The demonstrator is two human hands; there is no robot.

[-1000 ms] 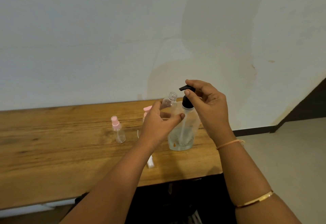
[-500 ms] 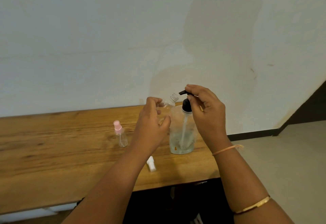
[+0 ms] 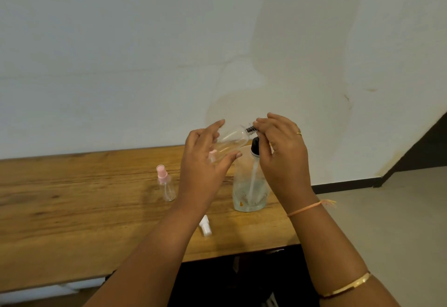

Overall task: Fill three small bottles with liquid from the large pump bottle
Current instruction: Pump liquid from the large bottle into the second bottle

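Observation:
A large clear pump bottle (image 3: 249,190) with a black pump stands near the wooden table's right end, with a little liquid at its bottom. My left hand (image 3: 205,164) holds a small clear open bottle (image 3: 233,138) tilted, its neck against the black pump spout. My right hand (image 3: 281,154) grips the pump head (image 3: 254,146) from the right. A second small bottle with a pink sprayer (image 3: 165,183) stands to the left. A pink cap of a third bottle (image 3: 212,153) peeks out behind my left hand.
A white sprayer cap (image 3: 206,226) lies on the wooden table (image 3: 72,210) near its front edge. A white wall rises just behind the table. The table ends right of the pump bottle, with floor (image 3: 399,210) beyond.
My left hand has lifted and tilted the small open bottle until its neck meets the pump spout. My right hand stays on the pump head.

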